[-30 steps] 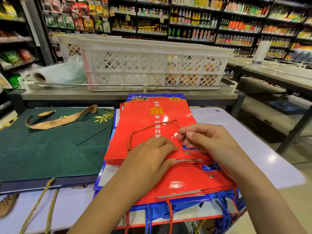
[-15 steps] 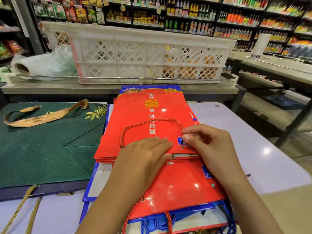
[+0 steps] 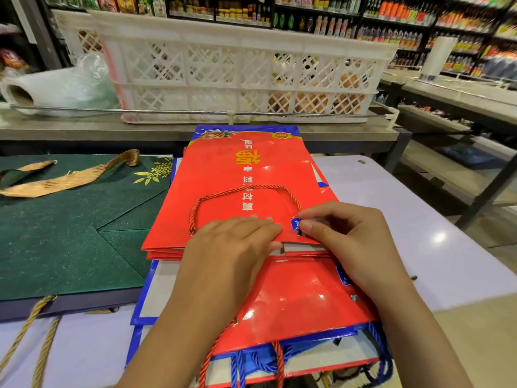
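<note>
At the far left, a flat green bag (image 3: 70, 233) with a gold ribbon (image 3: 70, 177) lies on the table (image 3: 419, 233). Behind it on the counter is a plastic roll (image 3: 56, 85), then a white crate (image 3: 237, 68). In the middle sits a stack of flat bags, with the red bag (image 3: 237, 169) on top and its mouth toward the person. Its cord (image 3: 246, 189) lies looped on its face. The left hand (image 3: 232, 253) presses down on the bag near the mouth, fingers straight and together. Just beside it, the right hand (image 3: 349, 239) has curled fingers and pinches the bag's edge at the cord's right end. The 2 hands nearly touch.
</note>
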A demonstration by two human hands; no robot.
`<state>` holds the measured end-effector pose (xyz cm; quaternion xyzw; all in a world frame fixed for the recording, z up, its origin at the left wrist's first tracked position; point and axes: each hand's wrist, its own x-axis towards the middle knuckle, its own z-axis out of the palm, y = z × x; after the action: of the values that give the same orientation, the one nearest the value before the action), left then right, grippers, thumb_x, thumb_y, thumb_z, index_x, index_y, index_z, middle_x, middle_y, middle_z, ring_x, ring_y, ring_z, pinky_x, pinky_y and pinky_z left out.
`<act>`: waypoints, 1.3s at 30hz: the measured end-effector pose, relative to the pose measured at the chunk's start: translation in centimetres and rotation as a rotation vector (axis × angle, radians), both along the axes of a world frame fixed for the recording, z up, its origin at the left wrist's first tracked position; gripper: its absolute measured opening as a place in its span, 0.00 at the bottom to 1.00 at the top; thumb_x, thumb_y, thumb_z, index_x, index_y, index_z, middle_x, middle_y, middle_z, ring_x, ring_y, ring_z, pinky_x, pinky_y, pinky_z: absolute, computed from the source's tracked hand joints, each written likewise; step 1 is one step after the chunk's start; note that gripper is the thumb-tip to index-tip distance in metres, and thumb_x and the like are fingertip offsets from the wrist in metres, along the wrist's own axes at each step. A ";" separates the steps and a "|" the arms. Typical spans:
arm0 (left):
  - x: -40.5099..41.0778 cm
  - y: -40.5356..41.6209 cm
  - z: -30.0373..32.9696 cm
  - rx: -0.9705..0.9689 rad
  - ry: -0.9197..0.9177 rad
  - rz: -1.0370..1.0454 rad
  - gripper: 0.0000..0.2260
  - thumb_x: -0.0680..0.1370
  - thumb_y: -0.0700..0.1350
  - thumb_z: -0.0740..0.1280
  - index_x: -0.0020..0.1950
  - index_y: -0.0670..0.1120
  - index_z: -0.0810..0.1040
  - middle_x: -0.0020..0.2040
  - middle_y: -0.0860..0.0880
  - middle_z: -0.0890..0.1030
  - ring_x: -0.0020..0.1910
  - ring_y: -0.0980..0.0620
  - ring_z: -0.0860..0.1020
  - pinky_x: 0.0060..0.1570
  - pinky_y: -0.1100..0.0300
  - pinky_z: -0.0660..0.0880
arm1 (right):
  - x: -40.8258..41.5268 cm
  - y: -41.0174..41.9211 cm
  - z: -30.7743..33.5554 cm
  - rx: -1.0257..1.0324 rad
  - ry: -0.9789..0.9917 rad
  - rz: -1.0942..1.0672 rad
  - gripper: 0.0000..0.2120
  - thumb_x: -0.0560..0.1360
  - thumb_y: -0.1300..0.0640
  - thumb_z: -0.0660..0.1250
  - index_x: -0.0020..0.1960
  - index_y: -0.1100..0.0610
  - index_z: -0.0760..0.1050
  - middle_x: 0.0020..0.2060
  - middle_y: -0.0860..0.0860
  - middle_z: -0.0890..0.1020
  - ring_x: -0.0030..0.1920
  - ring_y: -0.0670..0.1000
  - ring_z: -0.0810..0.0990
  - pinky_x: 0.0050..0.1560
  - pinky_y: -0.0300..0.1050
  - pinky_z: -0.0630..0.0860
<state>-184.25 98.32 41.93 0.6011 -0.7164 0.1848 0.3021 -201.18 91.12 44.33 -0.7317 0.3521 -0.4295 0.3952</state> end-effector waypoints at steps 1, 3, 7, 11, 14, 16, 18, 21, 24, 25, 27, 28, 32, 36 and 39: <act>0.0 0.0 0.0 0.002 -0.004 0.001 0.16 0.75 0.52 0.58 0.50 0.50 0.85 0.48 0.52 0.85 0.46 0.51 0.84 0.43 0.58 0.78 | 0.0 -0.1 -0.1 -0.011 0.012 0.000 0.06 0.71 0.63 0.73 0.44 0.54 0.84 0.36 0.48 0.85 0.39 0.44 0.82 0.42 0.31 0.75; 0.0 0.0 0.0 0.001 -0.005 0.012 0.16 0.75 0.52 0.58 0.50 0.50 0.84 0.48 0.53 0.85 0.46 0.51 0.84 0.43 0.60 0.76 | 0.1 -0.2 -0.2 -0.044 0.043 0.009 0.05 0.72 0.61 0.72 0.44 0.53 0.84 0.38 0.48 0.84 0.41 0.45 0.82 0.43 0.32 0.75; -0.1 0.2 0.0 -0.022 0.016 0.036 0.15 0.76 0.52 0.58 0.50 0.50 0.84 0.49 0.53 0.85 0.46 0.51 0.84 0.46 0.58 0.70 | 0.0 -0.2 -0.3 -0.112 0.086 0.064 0.12 0.73 0.46 0.68 0.44 0.53 0.84 0.42 0.47 0.81 0.46 0.46 0.80 0.47 0.33 0.73; 0.0 0.3 0.0 -0.082 0.033 0.066 0.15 0.78 0.50 0.59 0.50 0.49 0.84 0.46 0.52 0.85 0.45 0.50 0.84 0.47 0.57 0.68 | 0.0 0.0 -0.4 -0.159 0.107 0.105 0.16 0.69 0.45 0.61 0.48 0.51 0.83 0.49 0.43 0.79 0.55 0.44 0.77 0.53 0.31 0.72; 0.1 0.6 0.1 -0.136 0.055 0.136 0.14 0.78 0.49 0.58 0.50 0.48 0.84 0.42 0.52 0.85 0.42 0.49 0.82 0.51 0.55 0.66 | -0.1 -0.1 -0.7 -0.257 0.230 0.107 0.16 0.69 0.47 0.62 0.54 0.48 0.80 0.53 0.39 0.78 0.59 0.44 0.75 0.58 0.31 0.69; 0.2 0.7 0.1 -0.151 0.065 0.179 0.14 0.78 0.49 0.58 0.49 0.48 0.83 0.42 0.53 0.84 0.42 0.48 0.81 0.55 0.52 0.65 | 0.1 -0.2 -0.8 -0.258 0.249 0.119 0.14 0.71 0.50 0.64 0.55 0.48 0.80 0.53 0.38 0.78 0.60 0.44 0.75 0.59 0.34 0.70; 0.1 0.6 0.0 -0.163 0.063 0.196 0.12 0.78 0.49 0.60 0.47 0.49 0.83 0.42 0.53 0.83 0.43 0.48 0.80 0.59 0.49 0.64 | 0.2 -0.3 -0.8 -0.260 0.239 0.115 0.12 0.72 0.56 0.65 0.54 0.50 0.81 0.52 0.39 0.79 0.57 0.44 0.76 0.58 0.35 0.71; 0.1 0.7 0.0 -0.207 0.095 0.190 0.09 0.78 0.48 0.63 0.47 0.49 0.82 0.45 0.53 0.82 0.45 0.49 0.79 0.61 0.48 0.64 | 0.5 -0.3 -0.9 -0.299 0.243 0.081 0.11 0.73 0.58 0.65 0.52 0.53 0.82 0.48 0.41 0.81 0.54 0.43 0.78 0.55 0.36 0.72; -0.2 1.4 0.3 -0.339 0.112 0.134 0.04 0.75 0.43 0.68 0.46 0.46 0.82 0.46 0.50 0.81 0.46 0.48 0.75 0.53 0.50 0.67 | 0.9 -0.2 -1.0 -0.333 0.270 0.058 0.10 0.74 0.56 0.64 0.52 0.53 0.82 0.47 0.42 0.81 0.52 0.41 0.79 0.52 0.35 0.73; -0.5 1.6 0.3 -0.366 0.105 0.085 0.03 0.75 0.41 0.68 0.45 0.45 0.82 0.45 0.49 0.80 0.43 0.48 0.74 0.47 0.52 0.68 | 1.0 -0.2 -1.0 -0.340 0.276 0.049 0.10 0.74 0.55 0.63 0.52 0.53 0.82 0.47 0.42 0.81 0.51 0.41 0.79 0.51 0.34 0.73; -1.0 1.7 0.2 -0.348 0.086 -0.014 0.02 0.76 0.40 0.68 0.44 0.43 0.79 0.43 0.48 0.79 0.39 0.46 0.73 0.38 0.53 0.69 | 1.1 -0.3 -0.9 -0.337 0.271 0.038 0.10 0.75 0.55 0.63 0.51 0.53 0.82 0.46 0.42 0.81 0.50 0.41 0.79 0.50 0.33 0.73; -1.0 1.5 0.0 -0.319 0.087 -0.034 0.03 0.76 0.41 0.67 0.45 0.43 0.79 0.43 0.48 0.79 0.38 0.46 0.74 0.36 0.52 0.70 | 1.1 -0.3 -0.8 -0.333 0.265 0.037 0.10 0.75 0.55 0.63 0.51 0.53 0.82 0.45 0.42 0.81 0.49 0.41 0.79 0.49 0.32 0.72; -0.6 1.0 -0.4 -0.231 0.153 0.007 0.10 0.78 0.46 0.63 0.46 0.45 0.83 0.43 0.50 0.82 0.39 0.48 0.79 0.40 0.54 0.73 | 1.3 -0.3 -0.1 -0.325 0.277 0.040 0.11 0.75 0.55 0.62 0.49 0.52 0.83 0.43 0.42 0.82 0.47 0.41 0.79 0.47 0.33 0.73; -0.5 1.2 -0.3 -0.165 0.244 0.067 0.13 0.78 0.51 0.62 0.43 0.48 0.83 0.39 0.53 0.83 0.37 0.51 0.81 0.37 0.55 0.75 | 1.8 0.6 0.5 -0.309 0.224 0.025 0.10 0.74 0.55 0.62 0.46 0.51 0.83 0.40 0.44 0.82 0.45 0.43 0.80 0.45 0.39 0.74; -0.1 1.2 -0.3 -0.191 0.323 0.052 0.13 0.76 0.53 0.64 0.41 0.48 0.84 0.39 0.54 0.83 0.37 0.53 0.80 0.38 0.57 0.73 | 2.4 1.5 0.3 -0.327 0.230 0.016 0.09 0.75 0.54 0.62 0.43 0.51 0.81 0.37 0.45 0.80 0.41 0.45 0.79 0.42 0.45 0.73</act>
<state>-184.33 99.47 41.60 0.6099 -0.6221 0.1606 0.4640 -198.74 92.62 44.60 -0.8332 0.3146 -0.3912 0.2317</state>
